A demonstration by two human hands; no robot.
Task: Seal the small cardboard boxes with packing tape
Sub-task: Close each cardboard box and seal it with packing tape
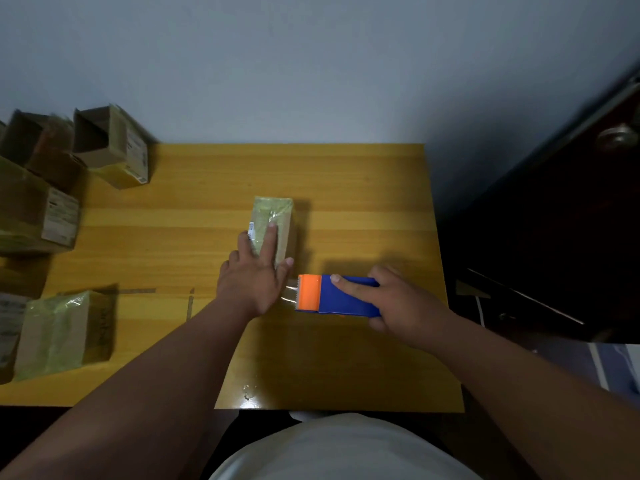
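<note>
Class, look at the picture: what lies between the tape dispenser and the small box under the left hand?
In the head view, a clear strip of tape spans from the tape dispenser toward the small box, beside the left hand.

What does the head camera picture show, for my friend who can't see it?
A person's left hand presses flat on a small tape-covered cardboard box on a yellow wooden table, while the right hand grips a blue and orange tape dispenser beside it. More cardboard boxes sit along the table's left side.

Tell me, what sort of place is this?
Probably a room at home used for packing parcels: a small wooden table against a plain wall, cardboard boxes piled at its left, and a dark door.
</note>
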